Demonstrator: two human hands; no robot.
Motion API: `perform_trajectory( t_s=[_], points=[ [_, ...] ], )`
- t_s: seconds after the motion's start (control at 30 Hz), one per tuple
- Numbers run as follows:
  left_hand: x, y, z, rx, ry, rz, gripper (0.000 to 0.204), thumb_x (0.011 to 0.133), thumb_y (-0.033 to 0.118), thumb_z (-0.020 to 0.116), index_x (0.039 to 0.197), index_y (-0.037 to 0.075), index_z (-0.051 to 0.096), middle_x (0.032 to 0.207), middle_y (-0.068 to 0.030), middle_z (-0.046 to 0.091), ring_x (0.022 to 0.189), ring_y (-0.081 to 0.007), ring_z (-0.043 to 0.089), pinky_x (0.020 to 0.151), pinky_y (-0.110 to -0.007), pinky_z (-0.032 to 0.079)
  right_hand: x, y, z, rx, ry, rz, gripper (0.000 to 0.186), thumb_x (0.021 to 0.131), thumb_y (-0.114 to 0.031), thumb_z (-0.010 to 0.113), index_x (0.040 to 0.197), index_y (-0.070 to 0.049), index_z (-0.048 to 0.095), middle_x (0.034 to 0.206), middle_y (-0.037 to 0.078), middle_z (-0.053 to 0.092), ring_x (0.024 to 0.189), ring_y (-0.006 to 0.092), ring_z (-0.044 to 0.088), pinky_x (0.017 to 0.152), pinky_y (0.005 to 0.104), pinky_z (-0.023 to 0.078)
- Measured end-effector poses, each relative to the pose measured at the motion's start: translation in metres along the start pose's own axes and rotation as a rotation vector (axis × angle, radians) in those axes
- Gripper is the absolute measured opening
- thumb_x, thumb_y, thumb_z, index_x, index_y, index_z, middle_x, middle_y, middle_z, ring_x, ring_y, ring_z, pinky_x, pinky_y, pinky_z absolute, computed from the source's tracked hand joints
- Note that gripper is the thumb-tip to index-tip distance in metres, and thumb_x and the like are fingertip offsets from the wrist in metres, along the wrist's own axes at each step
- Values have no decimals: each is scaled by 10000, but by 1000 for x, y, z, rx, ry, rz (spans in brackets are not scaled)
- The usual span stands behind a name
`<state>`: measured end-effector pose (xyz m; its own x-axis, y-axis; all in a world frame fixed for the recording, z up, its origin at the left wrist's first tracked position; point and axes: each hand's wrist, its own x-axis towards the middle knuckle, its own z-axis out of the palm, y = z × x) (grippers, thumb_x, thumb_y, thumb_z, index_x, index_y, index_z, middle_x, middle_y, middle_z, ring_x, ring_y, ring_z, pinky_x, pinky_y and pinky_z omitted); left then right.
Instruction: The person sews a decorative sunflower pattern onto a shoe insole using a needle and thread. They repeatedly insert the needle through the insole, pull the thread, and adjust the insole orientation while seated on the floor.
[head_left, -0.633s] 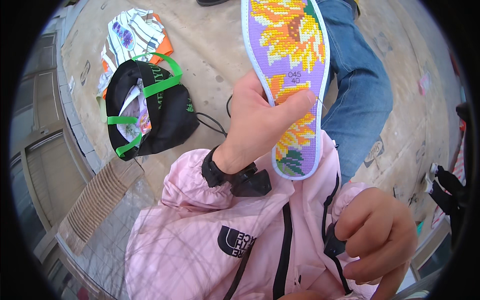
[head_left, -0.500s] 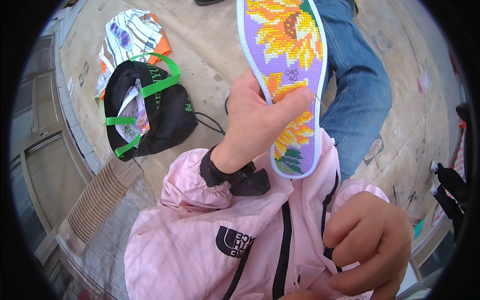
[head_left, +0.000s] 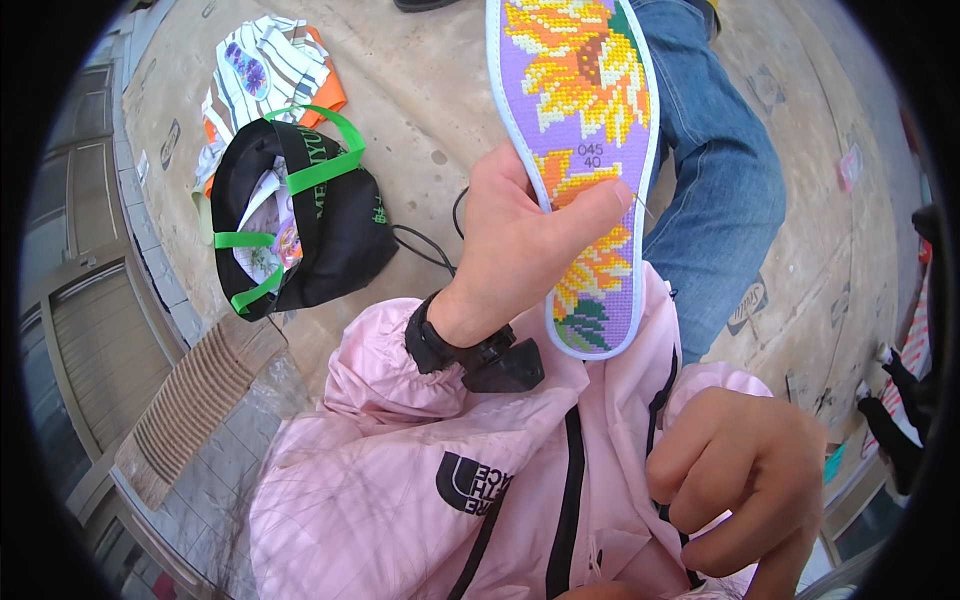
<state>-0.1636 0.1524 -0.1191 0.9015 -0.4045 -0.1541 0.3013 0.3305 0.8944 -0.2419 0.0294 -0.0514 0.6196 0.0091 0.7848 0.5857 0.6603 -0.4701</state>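
An embroidered insole [head_left: 592, 135], purple with yellow and orange sunflowers and a white edging, is held up in front of me by my left hand [head_left: 535, 230]. The left thumb presses on its face while the other fingers go behind it. A thin needle [head_left: 643, 205] sticks out past the insole's right edge, beside the thumb tip. Close to my chest, my right hand [head_left: 745, 480] is closed with curled fingers; whatever it may grip is hidden. A dark device is strapped to my left wrist.
On the left, a black bag [head_left: 340, 235] with green handles stands with fabric pieces inside. Behind it lies a striped cloth [head_left: 285, 75] with a small floral insole [head_left: 246, 70] on it. My jeans-clad leg [head_left: 715, 170] extends at right. A ridged brown mat [head_left: 200, 410] lies at lower left.
My left hand and the insole appear slightly farther right in view, and the surroundings have shifted a little too. Both hands keep the same closed shape.
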Motion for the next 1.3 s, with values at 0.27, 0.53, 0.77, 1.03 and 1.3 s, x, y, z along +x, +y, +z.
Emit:
perform_trajectory(
  t_s=[0.27, 0.53, 0.77, 1.03, 1.3],
  points=[
    [2, -2, 0, 7, -6, 4, 248, 825, 39, 684, 1056, -26, 623, 945, -55, 682, 784, -108, 650, 688, -270, 534, -5, 4, 2, 58, 65, -71, 163, 751, -267, 816, 833, -145, 744, 768, 40, 544, 516, 126, 387, 410, 237, 240],
    [2, -3, 1, -19, 16, -7, 262, 822, 36, 694, 1069, -16, 625, 977, -56, 680, 817, -121, 652, 718, -275, 534, -13, -9, -16, 360, 181, 332, 80, 853, -74, 625, 891, -7, 647, 780, 117, 541, 520, 155, 417, 444, 268, 316],
    [-1, 3, -2, 10, 70, -44, 243, 822, 30, 695, 1054, -18, 638, 962, -53, 686, 804, -104, 647, 704, -268, 525, -33, -4, -35, 628, 780, 780, 172, 985, -131, 481, 1075, -2, 551, 833, 52, 472, 567, 83, 374, 475, 228, 296],
    [-2, 0, -2, 31, 41, 16, 226, 842, 32, 674, 1059, -22, 644, 966, -71, 697, 817, -130, 670, 725, -265, 527, -37, -4, -36, 559, 851, 841, 183, 991, -122, 487, 1095, -10, 588, 820, 38, 512, 557, 76, 378, 482, 219, 302],
    [-2, -1, -2, 77, 31, 28, 232, 838, 27, 677, 1064, -18, 647, 968, -63, 697, 822, -121, 666, 729, -264, 525, -37, -1, -38, 418, 859, 867, 103, 961, -92, 552, 1000, -24, 618, 748, 13, 524, 564, 69, 405, 491, 224, 305]
  ],
)
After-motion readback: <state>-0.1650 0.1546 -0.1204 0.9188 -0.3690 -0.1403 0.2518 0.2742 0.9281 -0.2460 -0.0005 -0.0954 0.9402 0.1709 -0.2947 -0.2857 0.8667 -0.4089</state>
